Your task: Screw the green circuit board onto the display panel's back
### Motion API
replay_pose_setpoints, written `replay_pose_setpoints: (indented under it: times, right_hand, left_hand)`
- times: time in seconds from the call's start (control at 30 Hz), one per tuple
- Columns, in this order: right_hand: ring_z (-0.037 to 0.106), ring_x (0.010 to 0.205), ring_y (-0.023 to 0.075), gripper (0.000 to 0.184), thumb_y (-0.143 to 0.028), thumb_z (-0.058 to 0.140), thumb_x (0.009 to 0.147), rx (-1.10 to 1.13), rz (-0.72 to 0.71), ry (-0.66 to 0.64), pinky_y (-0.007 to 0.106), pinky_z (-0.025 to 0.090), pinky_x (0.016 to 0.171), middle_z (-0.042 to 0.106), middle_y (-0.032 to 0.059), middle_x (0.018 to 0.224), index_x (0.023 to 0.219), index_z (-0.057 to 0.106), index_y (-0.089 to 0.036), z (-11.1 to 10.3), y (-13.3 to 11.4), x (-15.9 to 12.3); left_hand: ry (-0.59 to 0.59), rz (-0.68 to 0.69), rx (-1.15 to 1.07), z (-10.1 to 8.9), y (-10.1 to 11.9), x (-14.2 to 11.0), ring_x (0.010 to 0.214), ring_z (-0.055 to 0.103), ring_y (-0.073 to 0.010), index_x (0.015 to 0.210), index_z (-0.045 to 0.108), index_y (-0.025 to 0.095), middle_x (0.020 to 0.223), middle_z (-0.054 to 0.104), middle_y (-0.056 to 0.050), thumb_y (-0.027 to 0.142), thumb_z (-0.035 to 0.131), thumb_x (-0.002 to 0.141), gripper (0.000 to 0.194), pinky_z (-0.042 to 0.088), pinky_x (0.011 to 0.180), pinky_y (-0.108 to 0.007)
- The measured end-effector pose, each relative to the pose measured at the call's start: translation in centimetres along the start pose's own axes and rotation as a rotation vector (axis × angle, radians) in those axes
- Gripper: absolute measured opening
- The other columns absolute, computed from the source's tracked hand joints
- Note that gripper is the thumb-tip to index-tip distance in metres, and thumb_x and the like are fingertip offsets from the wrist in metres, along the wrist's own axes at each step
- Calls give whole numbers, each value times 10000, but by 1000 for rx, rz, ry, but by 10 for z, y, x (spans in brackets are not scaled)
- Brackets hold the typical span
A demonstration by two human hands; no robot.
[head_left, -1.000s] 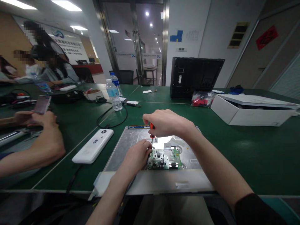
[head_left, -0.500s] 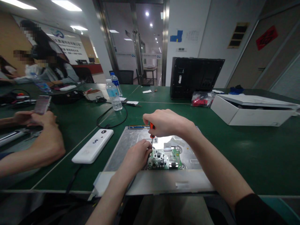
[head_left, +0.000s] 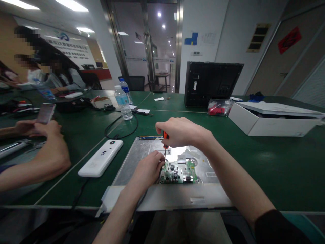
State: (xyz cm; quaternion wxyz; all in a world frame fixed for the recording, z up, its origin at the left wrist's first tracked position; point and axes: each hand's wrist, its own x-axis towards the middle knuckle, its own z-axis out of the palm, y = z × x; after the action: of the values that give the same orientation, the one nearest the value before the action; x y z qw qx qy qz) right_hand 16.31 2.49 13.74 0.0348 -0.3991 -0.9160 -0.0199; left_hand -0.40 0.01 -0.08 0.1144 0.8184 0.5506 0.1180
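Note:
My right hand (head_left: 177,131) is wrapped round the orange and black handle of a screwdriver (head_left: 166,135), which points down. Its thin shaft meets the upper left corner of a green circuit board (head_left: 177,172). There, the fingers of my left hand (head_left: 151,166) are bent together close to the shaft tip; what they pinch, if anything, is hidden. Under the board lies a flat metal display panel (head_left: 129,162) with a pale strip along its near edge. A loose silvery flap (head_left: 191,154) lies just behind the board.
To the left are a white power bank (head_left: 101,158), a water bottle (head_left: 124,103) and a black cable (head_left: 137,127). A co-worker's hands (head_left: 48,130) hold a phone at far left. A black monitor casing (head_left: 213,83) and a white box (head_left: 274,120) stand at back right.
My right hand and the screwdriver have shifted very slightly to the right and up, with the wrist turned a little. My left hand stays at the board's corner.

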Motion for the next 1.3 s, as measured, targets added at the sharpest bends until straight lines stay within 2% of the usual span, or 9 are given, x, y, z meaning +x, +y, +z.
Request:
replay_pose_setpoints:
  times: [0.43, 0.7, 1.07, 1.3]
  right_hand:
    - [570, 747, 171, 309, -248, 586, 805, 27, -8, 42, 263, 264, 566, 683, 81, 915, 1106, 615, -180, -1, 5, -2]
    - [596, 768, 183, 307, -256, 593, 809, 13, 5, 22, 262, 271, 563, 693, 80, 927, 1109, 610, -190, -2, 4, -2]
    - [612, 802, 186, 292, -248, 584, 829, 21, -1, -9, 256, 281, 574, 695, 85, 984, 1115, 602, -193, -2, 2, -1]
    - [599, 783, 181, 292, -266, 592, 824, 30, -9, 32, 256, 278, 567, 698, 78, 961, 1106, 617, -193, -1, 4, -2]
  left_hand:
    - [20, 32, -53, 2, -4, 0, 886, 614, -218, 894, 607, 194, 992, 653, -64, 166, 495, 902, 115, 441, 769, -325]
    - [32, 53, -77, 2, -4, -2, 892, 617, -220, 887, 602, 192, 987, 650, -69, 127, 452, 902, 165, 449, 776, -326]
    - [25, 21, -61, 0, -2, -1, 889, 618, -223, 891, 614, 184, 983, 649, -74, 96, 444, 900, 192, 445, 768, -318]
    - [10, -8, -31, -2, -1, -1, 912, 623, -221, 918, 608, 192, 999, 649, -69, 93, 437, 898, 199, 452, 792, -315]
